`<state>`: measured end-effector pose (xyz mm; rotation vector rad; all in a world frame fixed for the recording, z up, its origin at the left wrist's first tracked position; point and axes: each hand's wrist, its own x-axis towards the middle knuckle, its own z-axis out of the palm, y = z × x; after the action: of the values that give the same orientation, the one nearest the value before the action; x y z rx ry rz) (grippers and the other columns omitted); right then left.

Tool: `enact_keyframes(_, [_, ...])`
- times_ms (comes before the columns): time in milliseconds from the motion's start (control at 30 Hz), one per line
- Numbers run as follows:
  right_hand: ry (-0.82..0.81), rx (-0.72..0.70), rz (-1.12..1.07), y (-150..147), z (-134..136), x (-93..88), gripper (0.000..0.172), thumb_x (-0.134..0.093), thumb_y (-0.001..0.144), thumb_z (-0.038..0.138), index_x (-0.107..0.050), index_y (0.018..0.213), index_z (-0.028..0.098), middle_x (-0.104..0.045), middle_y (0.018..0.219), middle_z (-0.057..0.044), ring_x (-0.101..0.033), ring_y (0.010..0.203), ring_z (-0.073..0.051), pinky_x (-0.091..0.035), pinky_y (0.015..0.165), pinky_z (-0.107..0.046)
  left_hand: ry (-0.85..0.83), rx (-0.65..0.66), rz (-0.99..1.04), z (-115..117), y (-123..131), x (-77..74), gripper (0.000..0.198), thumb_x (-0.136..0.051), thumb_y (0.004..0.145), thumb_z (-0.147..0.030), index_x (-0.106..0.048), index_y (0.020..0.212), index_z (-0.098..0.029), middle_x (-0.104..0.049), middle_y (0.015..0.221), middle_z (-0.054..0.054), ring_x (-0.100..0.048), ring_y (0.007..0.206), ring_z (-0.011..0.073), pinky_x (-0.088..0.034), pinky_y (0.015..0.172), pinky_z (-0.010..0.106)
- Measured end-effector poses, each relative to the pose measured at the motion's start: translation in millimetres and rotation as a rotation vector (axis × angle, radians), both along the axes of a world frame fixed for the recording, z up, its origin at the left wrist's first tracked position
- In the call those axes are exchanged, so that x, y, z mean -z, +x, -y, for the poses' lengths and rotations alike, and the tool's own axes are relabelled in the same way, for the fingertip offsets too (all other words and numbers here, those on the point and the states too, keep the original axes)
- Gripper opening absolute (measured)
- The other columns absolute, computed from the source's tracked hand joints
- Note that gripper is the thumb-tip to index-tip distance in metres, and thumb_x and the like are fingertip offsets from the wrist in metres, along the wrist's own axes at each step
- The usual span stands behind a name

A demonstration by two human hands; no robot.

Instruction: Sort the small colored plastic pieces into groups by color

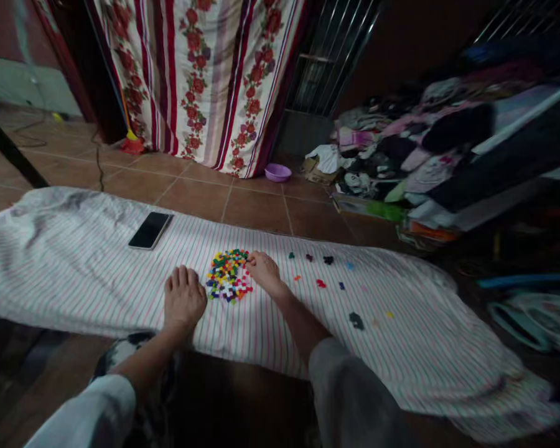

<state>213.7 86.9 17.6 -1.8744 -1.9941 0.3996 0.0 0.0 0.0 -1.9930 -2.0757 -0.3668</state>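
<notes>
A heap of small multicoloured plastic pieces (228, 274) lies on the striped cloth. My left hand (184, 295) rests flat on the cloth just left of the heap, fingers stretched forward and holding nothing. At the heap's right edge, the fingertips of my right hand (264, 271) are pinched together; what is between them is too small to make out. To the right lie little separate groups of pieces: green (292, 256), dark maroon (309, 257), black (328, 260), red (321, 284), orange (297, 278), dark blue (341, 286), light blue (350, 266), grey (356, 321) and yellow (390, 315).
A phone (150, 231) lies on the striped cloth (98, 267) at the left. Beyond are a tiled floor (252, 202), a purple basin (278, 172), a flowered curtain (200, 81) and a broom (131, 140). Piled clothes (401, 143) fill the right background.
</notes>
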Motion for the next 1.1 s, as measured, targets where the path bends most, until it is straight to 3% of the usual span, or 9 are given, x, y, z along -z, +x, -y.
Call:
enact_keyframes(367, [0.001,0.008,-0.154,13,14,-0.7,0.01,-0.058,0.09,0.026,-0.065,0.088,0.02,-0.071,0.088,-0.003,-0.063,0.079,-0.015,-0.039,0.07,-0.023,0.002,0.009,0.046,1,-2,0.5,0.04,-0.035,0.092,-0.026,-0.06,0.117,-0.007,-0.056,0.135,0.023,-0.049,0.128,0.034,-0.036,0.103,0.047])
enact_keyframes(533, [-0.002,0.011,-0.16,17,22,3.9,0.021,-0.053,0.093,0.034,-0.065,0.081,0.022,-0.071,0.084,-0.001,-0.062,0.077,-0.015,-0.037,0.066,-0.023,-0.01,0.013,-0.007,3,-1,-4.7,0.037,-0.031,0.093,-0.027,-0.06,0.108,-0.01,-0.06,0.123,0.019,-0.051,0.121,0.0315,-0.038,0.099,0.044])
enact_keyframes(700, [0.033,0.013,-0.186,23,30,5.1,0.019,-0.055,0.091,0.033,-0.064,0.077,0.022,-0.069,0.078,0.001,-0.06,0.072,-0.013,-0.036,0.064,-0.022,-0.043,0.013,0.001,5,1,-11.0,0.033,-0.033,0.092,-0.028,-0.059,0.104,-0.012,-0.06,0.117,0.018,-0.052,0.117,0.0301,-0.038,0.095,0.042])
enact_keyframes(1100, [0.176,0.156,-0.361,75,47,-3.2,0.014,-0.053,0.085,0.03,-0.061,0.076,0.024,-0.066,0.076,0.003,-0.061,0.073,-0.013,-0.043,0.069,-0.022,-0.058,0.009,-0.03,8,2,-13.6,0.034,-0.027,0.093,-0.029,-0.056,0.102,-0.014,-0.059,0.11,0.014,-0.051,0.113,0.0284,-0.038,0.092,0.04])
